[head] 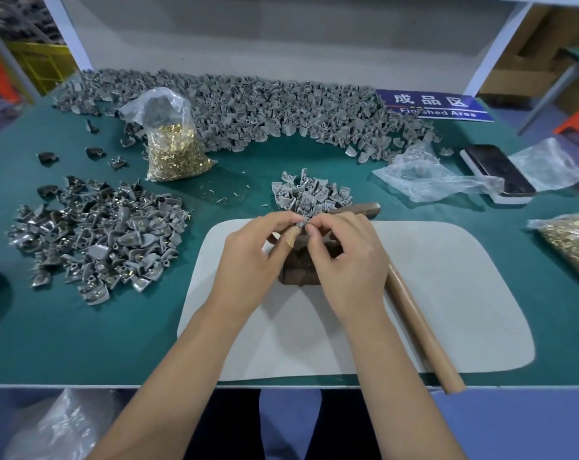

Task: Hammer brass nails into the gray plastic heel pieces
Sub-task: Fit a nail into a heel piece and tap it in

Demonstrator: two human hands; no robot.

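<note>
Both hands, the left hand (248, 257) and right hand (344, 260), pinched one gray heel piece (302, 224) between their fingertips above the dark block (298, 267) on the white mat (447, 293) near the worktop's front edge; whether a nail sat in it could not be told. A nail set crooked would likely bend or slip under the hammer (414, 323), which lay at the mat's right, and could strike fingers. One hammer, two bags of brass nails (175, 151), and three heaps of heel pieces too many to count
</note>
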